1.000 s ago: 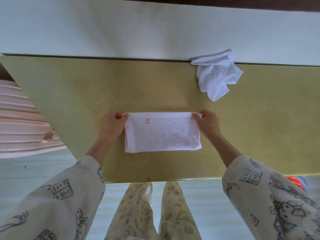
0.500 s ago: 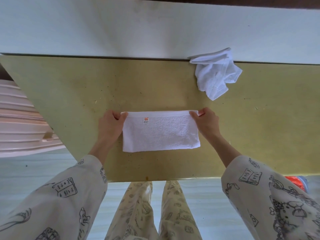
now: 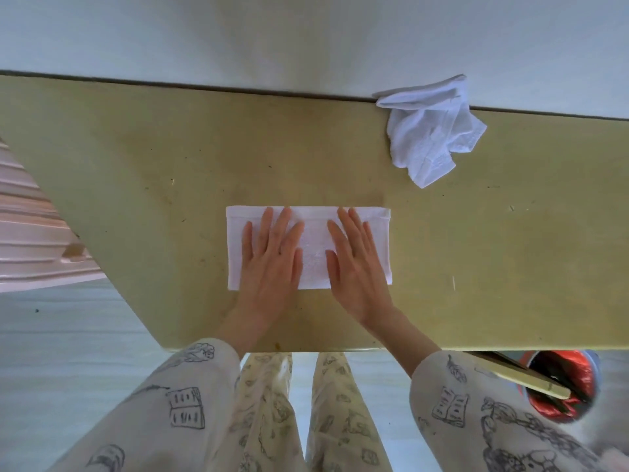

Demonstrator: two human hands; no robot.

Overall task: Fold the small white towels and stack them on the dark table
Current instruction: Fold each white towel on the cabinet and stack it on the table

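so, reading left to right: pale ribbed pinkish object [image 3: 30,240] at the left edge, off the counter [image 3: 136,158], what it is i cannot tell; the counter itself reads olive-yellow rather than dark, though it is the only working surface in view; left hand [image 3: 270,257] lies palm-down on the left half of the folded towel [image 3: 313,247], fingers [image 3: 265,223] straight and slightly spread, pressing, gripping nothing; right hand [image 3: 354,260] does the same on the right half, fingers straight and a little apart, also flat; the towel under them is a neat rectangle near the middle of the counter, close to the near edge, edges squared, hem band along the far side; judgement: one fold is made and is being smoothed, at least one more fold probably to come before it counts as finished; further right, well apart and up against the far edge by the wall, a crumpled towel [image 3: 429,131] lies untouched, not yet folded; no stack shows anywhere, so the stacking has not started; roughly, the first of two visible towels is partway done, the second wholly left; at the lower right, below the counter edge, a red-lined bin [image 3: 558,386] on the floor.

writing and labels: none readable on the towel face showing now; the sleeves [image 3: 177,403] carry printed line drawings, open books among them, but the marks in them are scribbles, no legible words.
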